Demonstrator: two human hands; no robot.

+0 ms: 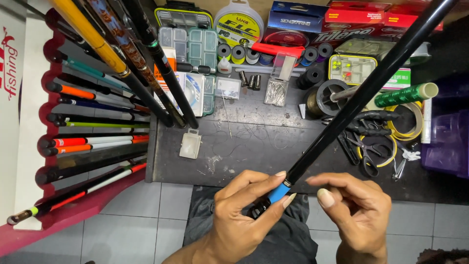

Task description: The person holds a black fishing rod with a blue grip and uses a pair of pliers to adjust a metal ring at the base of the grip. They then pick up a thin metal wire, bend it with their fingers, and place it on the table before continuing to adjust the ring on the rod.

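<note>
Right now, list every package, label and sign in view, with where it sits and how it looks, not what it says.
Round line spool pack: top centre of bench, clear shell, yellow and black label.
Dark blue box: top, right of the spool pack, rectangular.
Red boxes: top right, flat, rectangular.
White sign: far left edge, red lettering.
Blue band: on the black rod, between left hand and right hand.

The left hand [244,210] grips the butt end of a black fishing rod [371,85] at its blue band [279,192]. The right hand [354,210] is just beside the band, fingertips pinched together. The rod extends diagonally over the dark workbench [254,142]; scissors [367,154] lie beneath it.
</note>
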